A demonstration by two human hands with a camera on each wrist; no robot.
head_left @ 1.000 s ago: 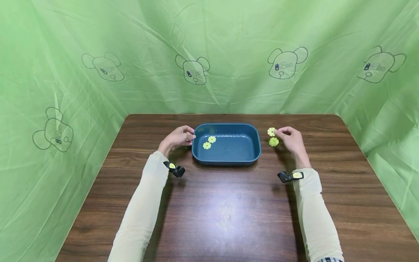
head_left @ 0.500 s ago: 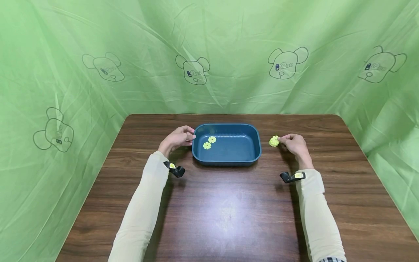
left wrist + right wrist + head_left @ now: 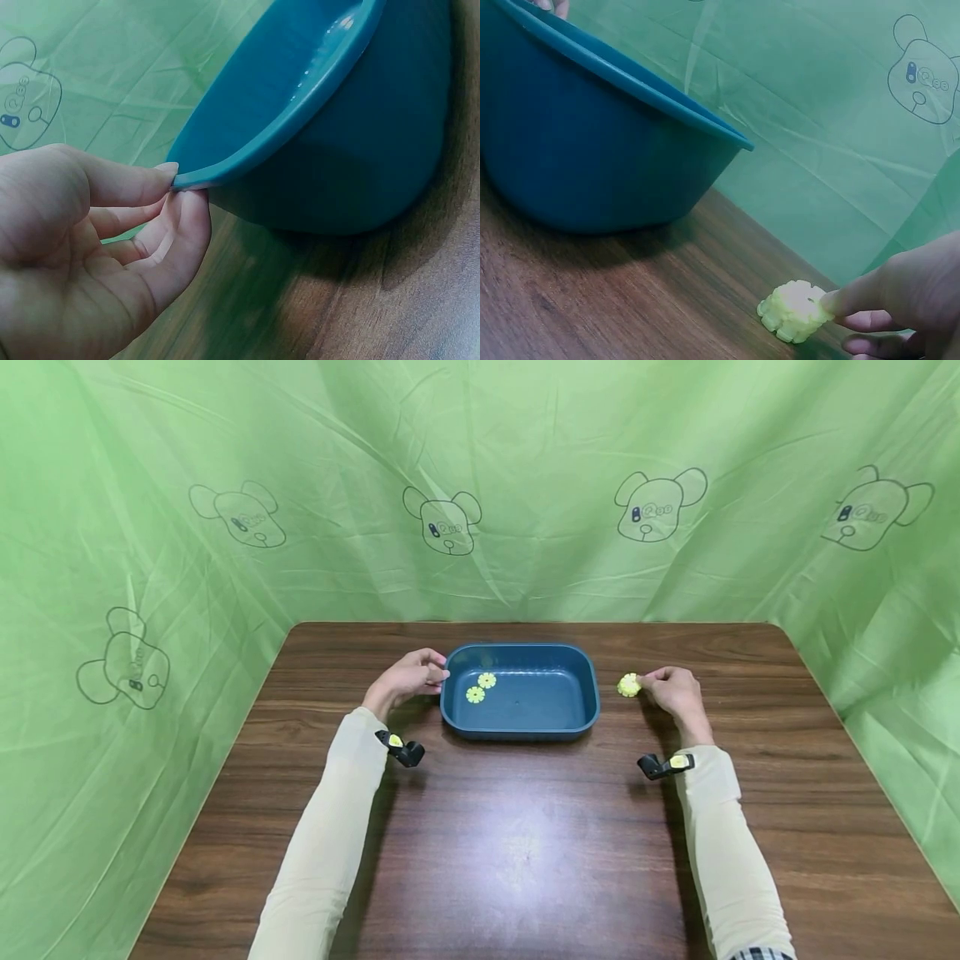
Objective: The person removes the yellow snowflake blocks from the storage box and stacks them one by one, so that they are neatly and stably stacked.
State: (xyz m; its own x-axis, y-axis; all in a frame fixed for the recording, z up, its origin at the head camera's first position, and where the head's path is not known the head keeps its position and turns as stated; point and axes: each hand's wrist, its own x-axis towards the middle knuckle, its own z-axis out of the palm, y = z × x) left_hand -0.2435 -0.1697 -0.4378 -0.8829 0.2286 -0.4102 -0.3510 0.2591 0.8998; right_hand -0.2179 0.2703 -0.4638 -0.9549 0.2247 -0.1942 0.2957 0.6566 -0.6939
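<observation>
My left hand (image 3: 405,680) pinches the left rim of a blue rectangular basin (image 3: 540,702). In the left wrist view the thumb lies over the rim (image 3: 285,129) and the fingers are beneath it. Two pale yellow flower-shaped discs (image 3: 476,694) lie at the left of the basin floor. Right of the basin, on the table, a small stack of yellow-green flower discs (image 3: 789,315) stands. My right hand (image 3: 677,690) pinches the upper disc (image 3: 804,297) at its edge, thumb on top. That disc rests on the one below; the fingers underneath are partly hidden.
A dark wooden table (image 3: 517,852) bears everything. Green cloth (image 3: 540,568) printed with bear heads hangs behind and at both sides. A black wrist camera (image 3: 401,748) sits on the left sleeve and another camera (image 3: 663,766) on the right.
My right hand has brought the pinched disc from behind the other one onto the top of it, moving slightly toward me and to the right. My left hand and the basin keep their place.
</observation>
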